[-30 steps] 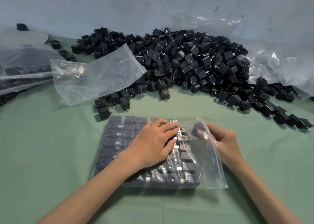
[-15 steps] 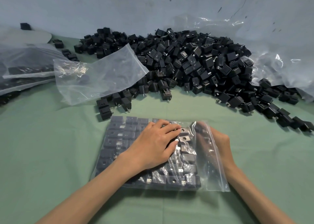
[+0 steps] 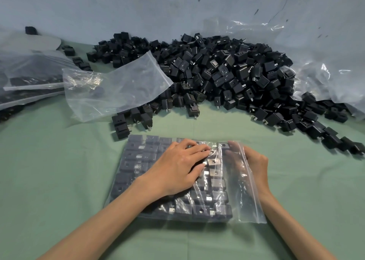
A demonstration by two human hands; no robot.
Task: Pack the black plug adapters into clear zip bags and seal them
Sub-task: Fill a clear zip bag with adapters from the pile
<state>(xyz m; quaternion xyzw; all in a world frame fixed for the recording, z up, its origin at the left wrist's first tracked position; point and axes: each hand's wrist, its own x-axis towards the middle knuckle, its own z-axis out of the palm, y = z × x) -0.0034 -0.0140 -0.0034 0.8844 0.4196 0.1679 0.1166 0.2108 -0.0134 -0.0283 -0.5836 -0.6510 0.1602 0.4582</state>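
Observation:
A clear zip bag (image 3: 248, 204) lies flat on the green cloth in front of me, filled with rows of black plug adapters (image 3: 138, 161). Its open mouth faces right. My left hand (image 3: 177, 171) rests flat on top of the bag with its fingers spread, pressing the adapters down. My right hand (image 3: 254, 163) reaches inside the bag's mouth, and its fingertips hold one black adapter (image 3: 223, 145) at the far end of the last row. The plastic blurs those fingers. A big heap of loose black adapters (image 3: 217, 74) lies behind the bag.
An empty clear zip bag (image 3: 114, 88) lies crumpled at the left of the heap. Filled bags (image 3: 29, 86) are stacked at the far left edge. Crinkled clear plastic sheeting (image 3: 325, 78) rises at the right against the grey backdrop. Stray adapters (image 3: 335, 141) trail off to the right.
My right hand has gone deeper into the bag's mouth and carried its adapter to the far corner of the last row. My left hand has stayed flat on the bag.

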